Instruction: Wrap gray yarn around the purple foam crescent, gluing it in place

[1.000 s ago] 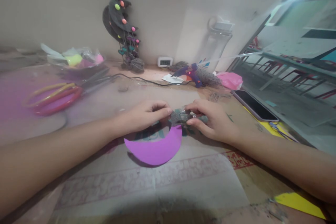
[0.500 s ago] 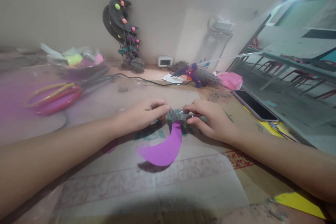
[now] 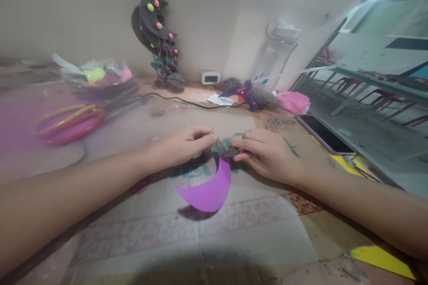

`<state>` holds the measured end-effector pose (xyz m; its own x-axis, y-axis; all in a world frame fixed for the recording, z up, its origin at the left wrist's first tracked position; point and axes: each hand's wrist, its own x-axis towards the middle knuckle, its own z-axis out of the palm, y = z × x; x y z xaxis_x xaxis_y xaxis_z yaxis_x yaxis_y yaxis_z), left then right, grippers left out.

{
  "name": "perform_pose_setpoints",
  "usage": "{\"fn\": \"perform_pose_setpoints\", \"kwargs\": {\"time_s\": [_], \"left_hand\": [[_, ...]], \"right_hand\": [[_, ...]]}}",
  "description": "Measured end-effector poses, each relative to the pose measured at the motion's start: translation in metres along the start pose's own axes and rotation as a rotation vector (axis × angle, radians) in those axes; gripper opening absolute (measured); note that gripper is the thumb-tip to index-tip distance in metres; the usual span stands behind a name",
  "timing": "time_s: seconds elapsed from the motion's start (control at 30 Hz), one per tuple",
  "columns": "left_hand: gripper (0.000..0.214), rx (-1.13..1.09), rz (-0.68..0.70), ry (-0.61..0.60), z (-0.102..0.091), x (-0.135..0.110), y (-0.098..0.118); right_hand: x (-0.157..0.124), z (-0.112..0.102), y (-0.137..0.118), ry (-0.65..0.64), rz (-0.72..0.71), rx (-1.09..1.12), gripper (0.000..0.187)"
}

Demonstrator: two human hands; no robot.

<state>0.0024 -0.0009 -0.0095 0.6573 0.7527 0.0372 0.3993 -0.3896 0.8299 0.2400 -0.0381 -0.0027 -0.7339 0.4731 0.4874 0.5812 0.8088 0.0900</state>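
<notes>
A purple crescent cutout curves below my hands, its upper end wrapped in grey yarn. My left hand is closed, pinching that wrapped tip between thumb and forefinger. On the other side my right hand is closed on the grey yarn, with fingertips close against the crescent's edge. Part of the yarn is hidden behind the right fingers. The cutout's lower point hangs free to the left, casting a shadow on the cardboard.
Scissors with red and yellow handles lie left, near a plastic bag of coloured pieces. At the back are a yarn moon decoration, a small digital clock and a glue gun. A phone lies right.
My right fingers have shifted slightly and drawn the yarn across the top of the purple part. The left hand keeps its pinch in nearly the same place.
</notes>
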Motion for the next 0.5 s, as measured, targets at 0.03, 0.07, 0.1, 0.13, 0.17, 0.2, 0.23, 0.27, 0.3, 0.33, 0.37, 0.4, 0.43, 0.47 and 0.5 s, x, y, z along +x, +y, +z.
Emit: {"fn": "perform_pose_setpoints", "kwargs": {"time_s": [0.03, 0.07, 0.1, 0.13, 0.17, 0.2, 0.23, 0.27, 0.3, 0.33, 0.37, 0.4, 0.43, 0.47, 0.5], "left_hand": [[0.038, 0.003, 0.000, 0.001, 0.0000, 0.0001, 0.0000], [0.038, 0.007, 0.000, 0.003, 0.0001, 0.0002, 0.0001], [0.038, 0.011, 0.000, 0.005, 0.0001, 0.0002, 0.0004], [0.037, 0.015, 0.001, 0.010, 0.0003, 0.0002, 0.0009], [0.037, 0.019, 0.005, 0.013, 0.0004, 0.0001, 0.0014], [0.037, 0.023, 0.009, 0.014, 0.0005, -0.0001, 0.0019], [0.036, 0.027, 0.013, 0.015, 0.0005, -0.0003, 0.0024], [0.036, 0.029, 0.014, 0.014, 0.0005, -0.0005, 0.0028], [0.036, 0.030, 0.014, 0.013, 0.0004, -0.0007, 0.0031], [0.036, 0.031, 0.011, 0.013, 0.0003, -0.0009, 0.0033], [0.036, 0.032, 0.007, 0.014, 0.0002, -0.0010, 0.0035], [0.036, 0.033, 0.009, 0.014, 0.0002, -0.0010, 0.0035], [0.037, 0.035, 0.007, 0.015, 0.0001, -0.0010, 0.0036], [0.037, 0.036, 0.009, 0.014, 0.0001, -0.0009, 0.0037], [0.037, 0.034, 0.010, 0.013, 0.0001, -0.0008, 0.0038]], "right_hand": [[0.0005, 0.0000, -0.0005, 0.005, -0.006, -0.006, 0.034], [0.0009, 0.0000, -0.0010, 0.009, -0.011, -0.013, 0.035], [0.0014, 0.0000, -0.0015, 0.015, -0.016, -0.020, 0.035], [0.0017, 0.0001, -0.0020, 0.021, -0.019, -0.028, 0.035], [0.0020, 0.0002, -0.0025, 0.026, -0.022, -0.035, 0.035], [0.0022, 0.0003, -0.0030, 0.031, -0.024, -0.043, 0.035], [0.0022, 0.0004, -0.0034, 0.034, -0.026, -0.050, 0.034], [0.0022, 0.0005, -0.0037, 0.034, -0.027, -0.056, 0.033], [0.0022, 0.0006, -0.0039, 0.034, -0.028, -0.061, 0.032], [0.0021, 0.0007, -0.0040, 0.033, -0.028, -0.063, 0.032], [0.0021, 0.0008, -0.0039, 0.036, -0.029, -0.063, 0.031], [0.0022, 0.0009, -0.0038, 0.038, -0.030, -0.060, 0.031], [0.0023, 0.0011, -0.0036, 0.040, -0.033, -0.058, 0.031], [0.0025, 0.0013, -0.0033, 0.042, -0.037, -0.057, 0.031], [0.0027, 0.0016, -0.0031, 0.040, -0.040, -0.059, 0.031]]}}
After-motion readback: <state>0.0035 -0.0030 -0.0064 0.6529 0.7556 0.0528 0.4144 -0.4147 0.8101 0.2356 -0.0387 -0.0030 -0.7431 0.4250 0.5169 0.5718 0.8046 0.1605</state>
